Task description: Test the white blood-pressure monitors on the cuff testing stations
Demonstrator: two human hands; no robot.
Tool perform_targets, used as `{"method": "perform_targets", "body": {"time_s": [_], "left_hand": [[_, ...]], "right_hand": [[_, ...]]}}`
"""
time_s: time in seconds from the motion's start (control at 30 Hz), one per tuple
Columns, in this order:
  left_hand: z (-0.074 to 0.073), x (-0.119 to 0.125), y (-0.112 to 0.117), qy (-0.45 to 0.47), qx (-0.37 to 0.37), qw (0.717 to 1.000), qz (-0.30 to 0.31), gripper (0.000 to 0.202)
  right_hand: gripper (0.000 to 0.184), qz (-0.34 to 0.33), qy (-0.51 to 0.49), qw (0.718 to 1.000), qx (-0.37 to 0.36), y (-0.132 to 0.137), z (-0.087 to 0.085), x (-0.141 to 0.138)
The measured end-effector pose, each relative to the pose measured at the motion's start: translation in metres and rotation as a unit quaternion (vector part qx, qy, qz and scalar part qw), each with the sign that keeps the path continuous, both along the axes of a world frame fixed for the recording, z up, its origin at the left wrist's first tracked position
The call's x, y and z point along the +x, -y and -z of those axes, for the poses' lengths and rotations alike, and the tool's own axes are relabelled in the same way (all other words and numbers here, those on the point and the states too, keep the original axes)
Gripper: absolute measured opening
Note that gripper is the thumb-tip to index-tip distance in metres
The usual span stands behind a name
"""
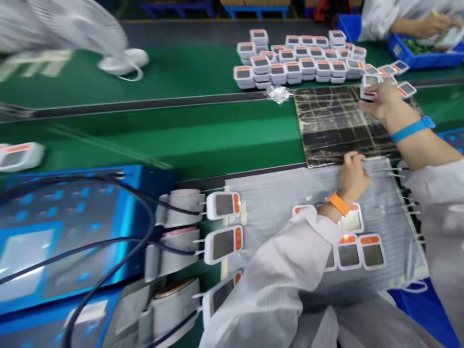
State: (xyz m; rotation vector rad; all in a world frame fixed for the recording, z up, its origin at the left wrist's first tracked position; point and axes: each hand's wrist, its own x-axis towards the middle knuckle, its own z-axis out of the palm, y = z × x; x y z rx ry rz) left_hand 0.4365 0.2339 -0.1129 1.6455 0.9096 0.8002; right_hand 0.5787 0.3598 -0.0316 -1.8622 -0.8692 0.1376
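Note:
My right hand (386, 102), with a blue wristband, grips a small white device with a screen (370, 83) above the far right corner of the dark taped board (333, 123). My left hand (354, 176), with an orange wristband, is closed at the far edge of the grey mat (275, 193). Its curled fingers hide whatever may be in them. Below it lie several white devices with orange buttons, among them a screen device (372, 253); one beside it glows red. My left sleeve covers part of this group.
Stacked devices (308, 65) fill the far belt. Left of the mat, several devices sit on prongs by white cylinders (181, 208), near blue machines (61, 232) with black cables. A white fan (79, 21) stands far left. A co-worker's hands (435, 24) are over a blue bin (409, 53).

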Motion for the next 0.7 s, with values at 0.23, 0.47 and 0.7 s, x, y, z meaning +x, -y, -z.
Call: {"method": "perform_targets", "body": {"time_s": [0.23, 0.47, 0.7], "left_hand": [[-0.013, -0.001, -0.030, 0.204, -0.318, 0.912, -0.162, 0.024], [-0.057, -0.037, -0.028, -0.042, -0.132, 0.990, 0.040, 0.020], [-0.073, -0.072, 0.026, -0.518, 0.146, 0.795, 0.279, 0.035]], "right_hand": [[0.025, -0.315, 0.080, 0.931, -0.166, 0.225, 0.027, -0.078], [0.049, -0.358, 0.353, 0.816, -0.285, 0.303, 0.049, -0.116], [0.036, -0.254, 0.338, 0.842, -0.335, 0.268, 0.034, -0.067]]}}
